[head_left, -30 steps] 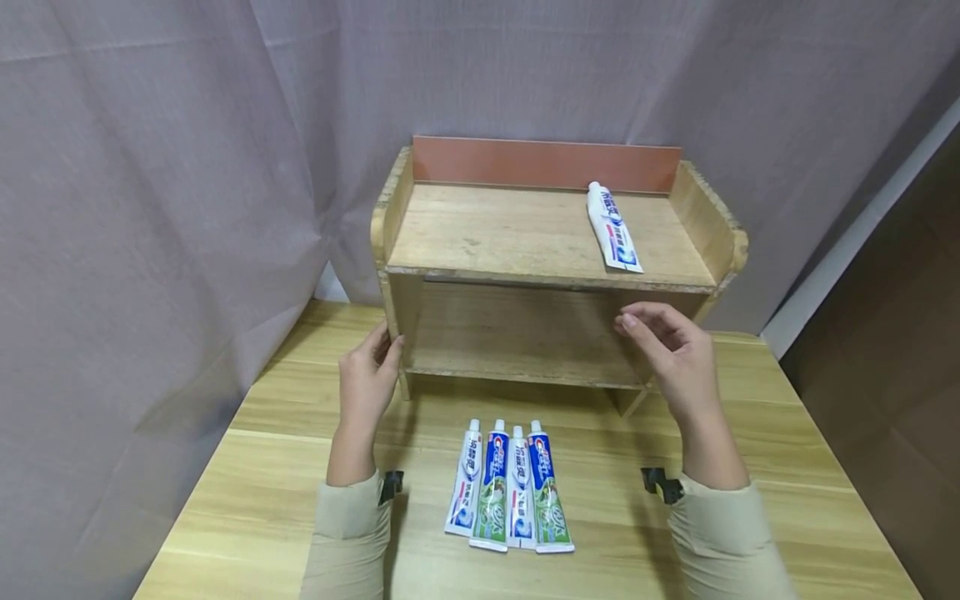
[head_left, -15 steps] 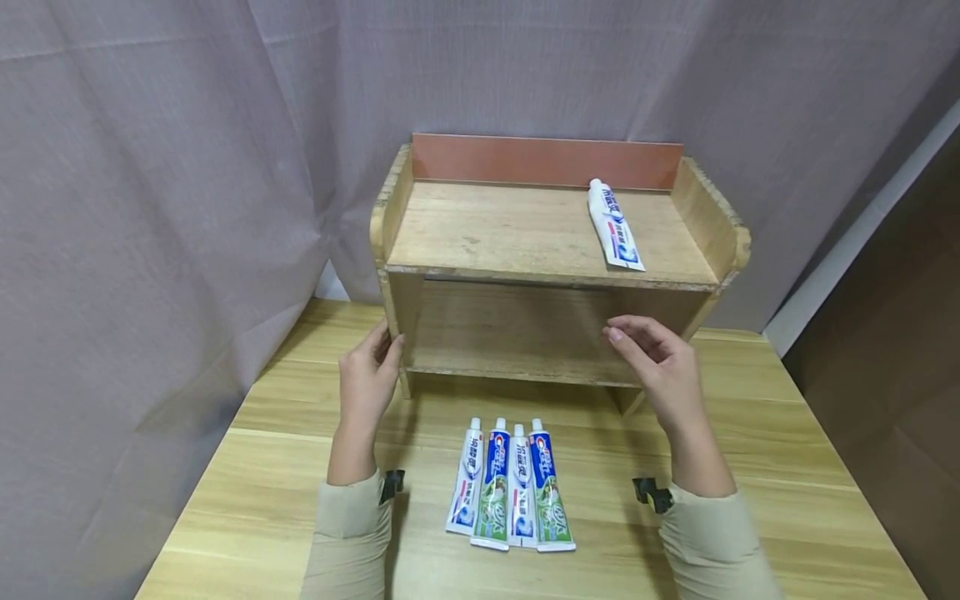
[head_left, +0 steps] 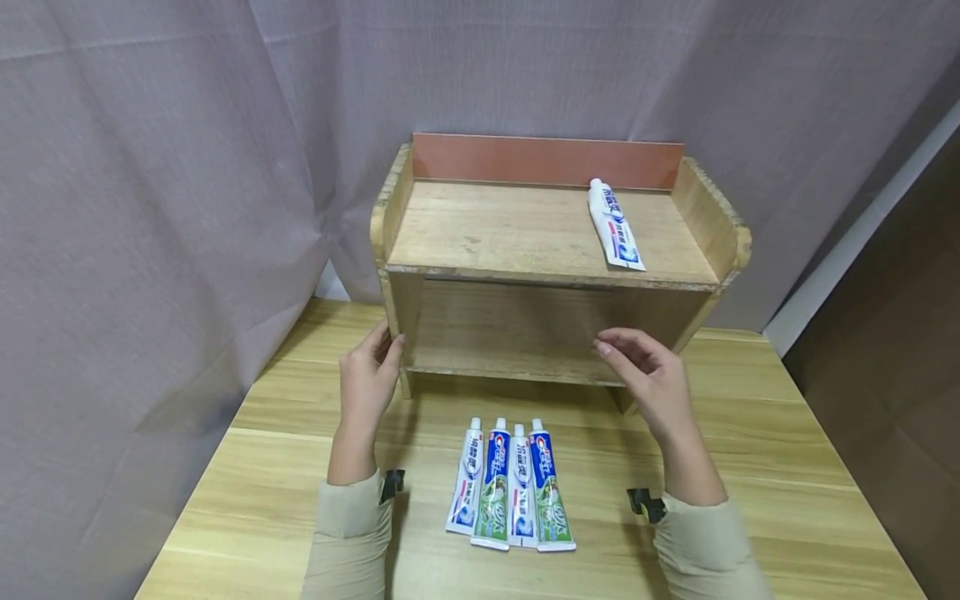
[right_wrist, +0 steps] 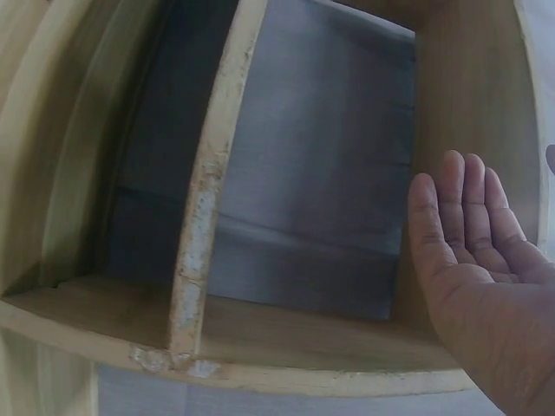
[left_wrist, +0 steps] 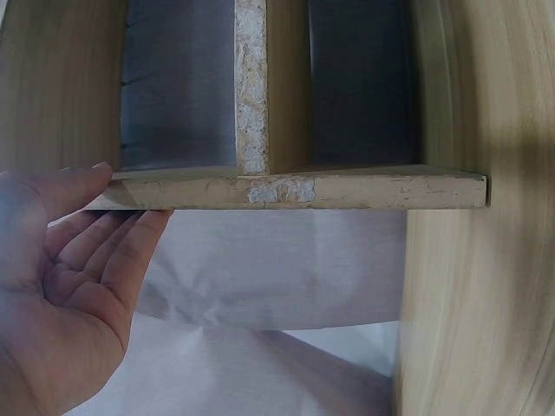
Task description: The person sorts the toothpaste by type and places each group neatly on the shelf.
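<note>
My left hand [head_left: 367,371] grips the left side panel of a small wooden shelf [head_left: 480,225]. In the left wrist view its thumb lies on one face of the panel [left_wrist: 347,191] and the fingers on the other. My right hand [head_left: 648,379] hovers in front of the shelf's lower right part, holding nothing; the right wrist view shows its palm and extended fingers [right_wrist: 473,208]. One white toothpaste tube [head_left: 617,227] lies on the top board, toward the right. Between my forearms, two white toothpaste tubes [head_left: 467,479] alternate with two blue-green toothpaste tubes [head_left: 551,487], caps toward the shelf.
The shelf stands on a wood-grain table [head_left: 262,467]. Its lower board [head_left: 495,333] sits beneath the top one, and a reddish-brown strip [head_left: 525,158] runs along the back. A grey curtain [head_left: 187,167] hangs behind and at left; a brown surface [head_left: 892,333] rises at right.
My right hand has moved down and a little left, away from the top board, in front of the lower level. The left hand stays on the side panel; the tubes lie as before.
</note>
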